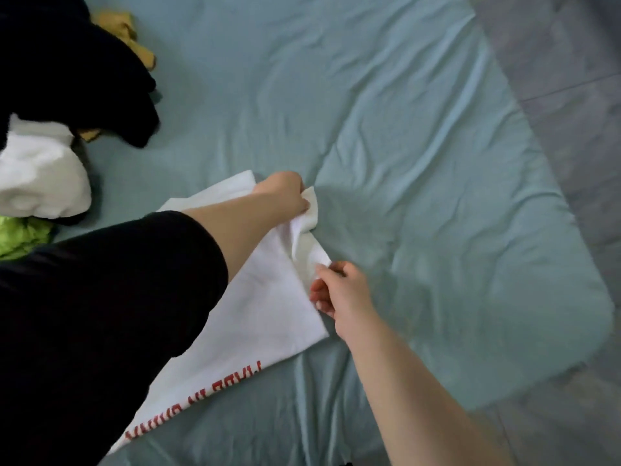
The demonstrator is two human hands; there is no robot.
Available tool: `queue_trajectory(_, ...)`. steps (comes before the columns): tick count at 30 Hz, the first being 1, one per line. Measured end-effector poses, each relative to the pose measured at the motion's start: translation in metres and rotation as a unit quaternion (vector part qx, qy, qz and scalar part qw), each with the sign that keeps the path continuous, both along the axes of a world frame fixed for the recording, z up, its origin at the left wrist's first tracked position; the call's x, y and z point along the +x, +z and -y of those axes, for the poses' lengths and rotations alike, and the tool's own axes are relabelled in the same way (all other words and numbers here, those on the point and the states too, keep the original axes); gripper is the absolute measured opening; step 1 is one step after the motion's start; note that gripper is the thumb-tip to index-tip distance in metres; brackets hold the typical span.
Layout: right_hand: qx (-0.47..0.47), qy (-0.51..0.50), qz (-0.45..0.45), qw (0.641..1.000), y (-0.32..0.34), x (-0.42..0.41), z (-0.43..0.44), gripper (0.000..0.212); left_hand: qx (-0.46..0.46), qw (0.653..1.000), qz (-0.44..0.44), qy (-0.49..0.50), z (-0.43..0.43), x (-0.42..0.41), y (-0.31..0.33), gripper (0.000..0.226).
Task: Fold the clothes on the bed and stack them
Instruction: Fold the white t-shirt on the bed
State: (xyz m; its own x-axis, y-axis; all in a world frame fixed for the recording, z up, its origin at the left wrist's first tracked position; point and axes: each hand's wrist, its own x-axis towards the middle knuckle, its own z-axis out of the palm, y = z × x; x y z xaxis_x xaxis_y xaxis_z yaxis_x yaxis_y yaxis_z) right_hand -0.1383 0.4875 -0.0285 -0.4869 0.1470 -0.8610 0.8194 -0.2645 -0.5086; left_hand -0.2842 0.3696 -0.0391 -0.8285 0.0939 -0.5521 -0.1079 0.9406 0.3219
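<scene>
Left hand grips a bunched edge of the white shirt, and right hand pinches the same edge nearer; the shirt, with red lettering, lies mostly flat on the teal bed.

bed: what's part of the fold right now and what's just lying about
In use: white shirt, left hand, right hand.
Lying about: black garment, white bundle, green cloth, yellow cloth.

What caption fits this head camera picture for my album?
On the blue bed, the left hand and right hand pinch the white shirt.
</scene>
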Motion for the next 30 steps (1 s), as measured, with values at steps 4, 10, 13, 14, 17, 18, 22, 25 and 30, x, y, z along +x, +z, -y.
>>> queue_trajectory(4, -0.064, -0.116, 0.002, 0.991, 0.000, 0.011, -0.009, 0.011, 0.118, 0.989, -0.049, 0.077, -0.013, -0.001, 0.003, 0.007)
queue_trajectory(10, -0.048, -0.128, -0.020, 0.990, -0.013, 0.019, -0.006, 0.013, 0.156, 0.981, -0.020, 0.110, -0.015, 0.001, 0.004, 0.009)
queue_trajectory(13, -0.038, -0.140, -0.023, 0.989, -0.015, 0.022, -0.002, 0.012, 0.223, 0.967, -0.004, 0.124, -0.004, 0.004, 0.021, 0.008)
queue_trajectory(14, -0.039, -0.145, -0.024, 0.988, -0.015, 0.022, -0.002, 0.012, 0.239, 0.964, -0.002, 0.115, 0.003, 0.006, 0.030, 0.005)
queue_trajectory(17, -0.044, -0.151, -0.023, 0.987, -0.013, 0.023, -0.002, 0.012, 0.237, 0.970, -0.009, 0.062, 0.034, 0.015, 0.058, 0.007)
queue_trajectory(18, -0.045, -0.152, -0.023, 0.987, -0.013, 0.022, -0.002, 0.012, 0.225, 0.974, -0.007, 0.040, 0.046, 0.020, 0.065, 0.009)
queue_trajectory(22, -0.036, -0.111, -0.044, 0.992, -0.012, 0.024, -0.005, 0.016, 0.068, 0.996, 0.002, -0.055, 0.095, 0.051, 0.072, 0.017)
queue_trajectory(25, 0.092, 0.019, -0.104, 0.990, -0.017, 0.033, -0.008, 0.019, -0.001, 0.992, -0.034, -0.119, 0.114, 0.070, 0.059, 0.017)
queue_trajectory(30, 0.369, 0.303, -0.292, 0.829, -0.019, 0.052, -0.023, 0.017, -0.025, 0.992, -0.072, -0.097, 0.116, 0.084, 0.030, 0.014)
